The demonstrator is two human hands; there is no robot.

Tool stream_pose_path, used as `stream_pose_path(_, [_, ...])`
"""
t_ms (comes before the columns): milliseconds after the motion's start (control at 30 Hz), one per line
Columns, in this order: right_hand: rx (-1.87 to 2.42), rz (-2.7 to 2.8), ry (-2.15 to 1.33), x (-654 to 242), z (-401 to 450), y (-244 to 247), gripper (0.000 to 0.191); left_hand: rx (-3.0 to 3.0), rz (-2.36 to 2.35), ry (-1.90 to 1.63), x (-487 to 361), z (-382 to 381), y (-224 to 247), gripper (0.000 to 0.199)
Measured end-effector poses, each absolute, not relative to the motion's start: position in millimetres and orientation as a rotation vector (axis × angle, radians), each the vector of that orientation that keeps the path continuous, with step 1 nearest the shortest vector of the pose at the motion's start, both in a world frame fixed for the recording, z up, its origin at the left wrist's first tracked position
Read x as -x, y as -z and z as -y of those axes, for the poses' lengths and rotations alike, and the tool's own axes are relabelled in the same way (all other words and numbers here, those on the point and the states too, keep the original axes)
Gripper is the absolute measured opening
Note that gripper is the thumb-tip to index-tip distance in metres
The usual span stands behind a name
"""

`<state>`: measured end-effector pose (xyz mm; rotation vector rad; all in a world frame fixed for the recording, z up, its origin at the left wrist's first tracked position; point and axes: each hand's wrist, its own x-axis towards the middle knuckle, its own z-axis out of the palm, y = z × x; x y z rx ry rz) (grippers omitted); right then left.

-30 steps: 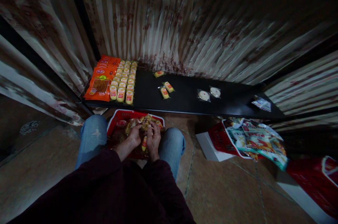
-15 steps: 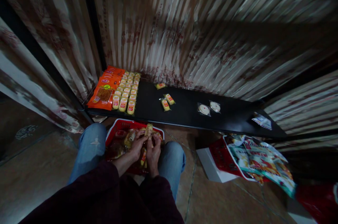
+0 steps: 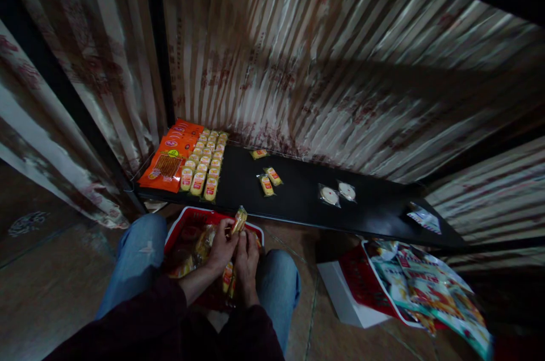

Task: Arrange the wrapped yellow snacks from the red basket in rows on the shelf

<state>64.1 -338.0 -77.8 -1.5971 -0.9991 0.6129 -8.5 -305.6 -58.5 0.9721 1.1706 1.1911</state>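
Over a red basket [image 3: 182,225] between the knees, my left hand [image 3: 222,246] grips a yellow wrapped snack [image 3: 239,220] that points up and away. Beside it, my right hand [image 3: 247,260] has its fingers closed at the snack's lower end. More wrapped snacks [image 3: 227,277] lie in the basket beneath the hands. On the low black shelf [image 3: 298,196], rows of small yellow packs [image 3: 198,183] stand beside orange bags [image 3: 170,162]. Two yellow packs [image 3: 266,185] lie near mid-shelf, with another yellow pack [image 3: 258,154] behind them.
Two round white packs [image 3: 329,195] and a silvery packet [image 3: 424,218] lie farther right on the shelf. A second red basket [image 3: 364,281] with large snack bags [image 3: 430,284] sits on a white box [image 3: 349,298]. Dark posts [image 3: 157,32] and a pleated curtain [image 3: 272,66] surround the shelf.
The whole view has shifted, so the shelf and baskets appear lower. The held snack has turned from nearly upright to tilted right, and both hands remain close together over the basket.
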Motion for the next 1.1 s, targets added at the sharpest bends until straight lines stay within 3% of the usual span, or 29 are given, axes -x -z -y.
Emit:
stream_pose_path(433, [1.531, 0.950, -0.843, -57, 302, 48, 0.044, -1.333, -1.331, -1.278, 17, 290, 50, 0.023])
stream_pose_path(700, [1.495, 0.940, -0.782, -63, 271, 42, 0.038, -1.419, -1.199, -1.356, 15, 275, 46, 0.046])
stream_pose_path(1100, [1.545, 1.021, -0.709, -74, 220, 49, 0.046, -1.401, -1.312, -1.304, -1, 236, 52, 0.041])
